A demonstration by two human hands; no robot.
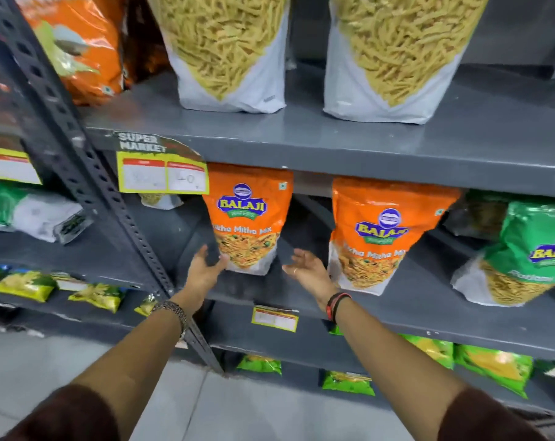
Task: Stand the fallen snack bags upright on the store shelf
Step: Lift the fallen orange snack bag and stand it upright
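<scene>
An orange Balaji Khatta Mitha Mix bag (246, 218) stands upright on the middle grey metal shelf (429, 300), its long axis vertical, printed front facing outward and its top edge tucked just under the shelf above. The pouch is glossy plastic film, orange at the top, with a white, gusseted base and a picture of the yellow mix on the lower half. The left hand (204, 268) is open, fingers spread, its thumb touching the bag's lower left corner; it grips nothing. The right hand (308, 268) is also open, palm turned toward the bag, just beside its lower right corner and apart from it. A metal bracelet sits on the left wrist, red and black bands on the right, and dark brown sleeves cover the forearms lower down.

A second orange Balaji bag (378, 237) stands to the right, upright but leaning slightly to the right. Further right a green Balaji bag (524, 253) leans the same way. On the upper shelf two large pouches of yellow sev (225, 49) stand upright, clear-fronted with white bottoms. A yellow and red price label (161, 176) hangs from the upper shelf's edge beside a perforated grey steel upright (88, 173). Small green and yellow packets (349, 381) lie flat on the lowest shelf
</scene>
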